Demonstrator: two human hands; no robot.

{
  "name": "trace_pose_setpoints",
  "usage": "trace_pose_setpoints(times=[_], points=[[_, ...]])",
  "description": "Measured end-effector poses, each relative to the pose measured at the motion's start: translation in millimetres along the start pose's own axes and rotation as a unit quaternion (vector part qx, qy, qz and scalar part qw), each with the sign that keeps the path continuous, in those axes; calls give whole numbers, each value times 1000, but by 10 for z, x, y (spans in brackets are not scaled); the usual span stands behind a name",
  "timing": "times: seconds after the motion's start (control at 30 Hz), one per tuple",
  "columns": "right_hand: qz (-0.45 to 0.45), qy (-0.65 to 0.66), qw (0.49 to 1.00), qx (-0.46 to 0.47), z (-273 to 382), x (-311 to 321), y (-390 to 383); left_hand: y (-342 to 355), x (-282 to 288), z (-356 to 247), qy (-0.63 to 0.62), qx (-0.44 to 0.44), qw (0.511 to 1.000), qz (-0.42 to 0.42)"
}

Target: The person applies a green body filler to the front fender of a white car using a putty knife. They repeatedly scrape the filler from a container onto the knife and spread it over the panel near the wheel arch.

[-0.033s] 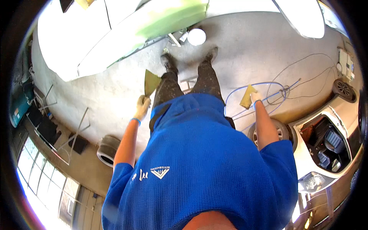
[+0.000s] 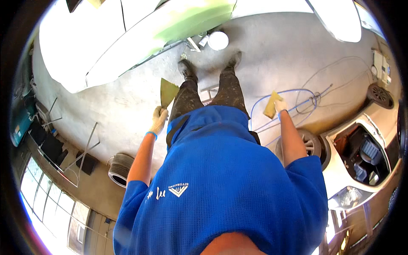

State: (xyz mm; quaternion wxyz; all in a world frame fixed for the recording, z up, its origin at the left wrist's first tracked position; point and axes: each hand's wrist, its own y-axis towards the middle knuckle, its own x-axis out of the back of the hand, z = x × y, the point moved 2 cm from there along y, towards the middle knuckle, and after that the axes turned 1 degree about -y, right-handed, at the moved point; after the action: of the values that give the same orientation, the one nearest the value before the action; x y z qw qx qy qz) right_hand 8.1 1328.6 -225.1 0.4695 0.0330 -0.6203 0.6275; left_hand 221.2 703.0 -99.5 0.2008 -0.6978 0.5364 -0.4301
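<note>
My left hand [image 2: 159, 117], in a pale glove with a blue cuff, is closed round the narrow end of an olive-green, fan-shaped putty spreader [image 2: 168, 92]. Its broad end points away from me, beside my left thigh. To the right of my legs, my right hand [image 2: 279, 105], gloved as well, grips a yellowish rectangular putty spreader [image 2: 271, 104]. Both spreaders are held in the air, apart from each other. Ahead of my feet stands a white car body panel [image 2: 123, 55] with a pale green patch [image 2: 195, 23]; neither spreader touches it.
Near my shoes stands a round white tub [image 2: 218, 41]. A blue hose [image 2: 293, 90] lies coiled on the floor at right, close to a wheel [image 2: 309, 143] and a pale car [image 2: 340, 187]. Tyres [image 2: 120, 168] and a metal frame stand [image 2: 87, 148] are at left.
My right hand and its spreader have shifted slightly left and away from me. My left hand stays almost where it was.
</note>
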Motion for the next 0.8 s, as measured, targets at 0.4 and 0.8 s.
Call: trace_pose_setpoints(times=[0.4,0.8], points=[[43,-11,971,235,2434,-1345,-643,297,286,398,136,68,988,4],[247,-196,818,481,2555,-3732,1528,2143,-358,1142,423,-119,883,163]])
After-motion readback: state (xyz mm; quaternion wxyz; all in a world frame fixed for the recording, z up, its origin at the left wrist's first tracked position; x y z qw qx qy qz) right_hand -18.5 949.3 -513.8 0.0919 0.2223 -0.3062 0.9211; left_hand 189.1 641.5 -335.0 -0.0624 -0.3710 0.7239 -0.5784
